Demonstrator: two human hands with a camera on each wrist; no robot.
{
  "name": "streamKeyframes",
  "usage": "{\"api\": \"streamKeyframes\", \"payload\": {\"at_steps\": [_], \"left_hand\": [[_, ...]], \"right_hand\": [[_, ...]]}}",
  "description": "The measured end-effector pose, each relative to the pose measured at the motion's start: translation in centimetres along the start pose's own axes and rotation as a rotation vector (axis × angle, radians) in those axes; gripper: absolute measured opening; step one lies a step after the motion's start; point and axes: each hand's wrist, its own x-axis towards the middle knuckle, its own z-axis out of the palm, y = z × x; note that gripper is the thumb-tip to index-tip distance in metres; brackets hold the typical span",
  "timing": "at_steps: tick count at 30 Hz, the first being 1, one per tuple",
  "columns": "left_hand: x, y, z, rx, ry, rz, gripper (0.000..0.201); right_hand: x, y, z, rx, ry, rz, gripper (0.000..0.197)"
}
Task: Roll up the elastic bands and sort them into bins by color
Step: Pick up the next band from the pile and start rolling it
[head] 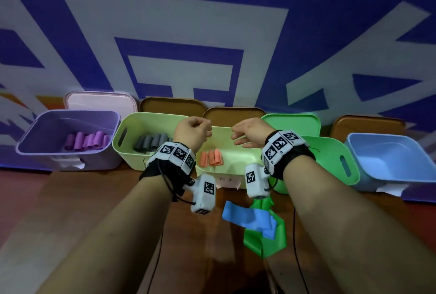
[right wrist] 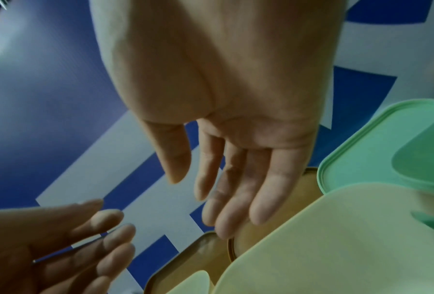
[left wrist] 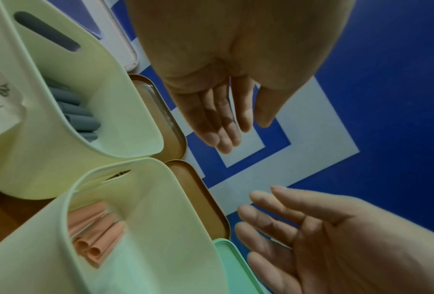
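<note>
Both hands hover above the row of bins, holding nothing: the left hand (head: 192, 132) has relaxed, nearly straight fingers (left wrist: 223, 127) in its wrist view, though it looks loosely curled from the head, and the right hand (head: 250, 134) is spread with fingers apart. The left wrist covers part of the grey rolls (head: 151, 144) in the pale yellow-green bin (head: 122, 126). Just below the hands, orange rolls (head: 211, 158) lie in the middle bin (left wrist: 145, 199), its front wall partly hidden by the wrist cameras. Nearer the person than the hands, unrolled blue band (head: 247, 217) and green band (head: 266, 239) lie crossed on the table (head: 94, 199). Purple rolls (head: 87, 141) sit far left; paper labels are unreadable.
</note>
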Motion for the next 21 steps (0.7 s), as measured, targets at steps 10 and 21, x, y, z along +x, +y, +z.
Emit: {"api": "streamKeyframes", "payload": {"at_steps": [10, 21], "left_hand": [[-4.2, -4.6, 1.2, 0.040, -0.185, -0.062, 0.017], [-4.9, -16.2, 4.9, 0.466, -0.311, -0.260, 0.014]], "right_hand": [[-4.7, 7.3, 0.5, 0.058, -0.201, 0.169, 0.019], [-1.4, 18.1, 3.1, -0.028, 0.013, 0.308, 0.016]]}}
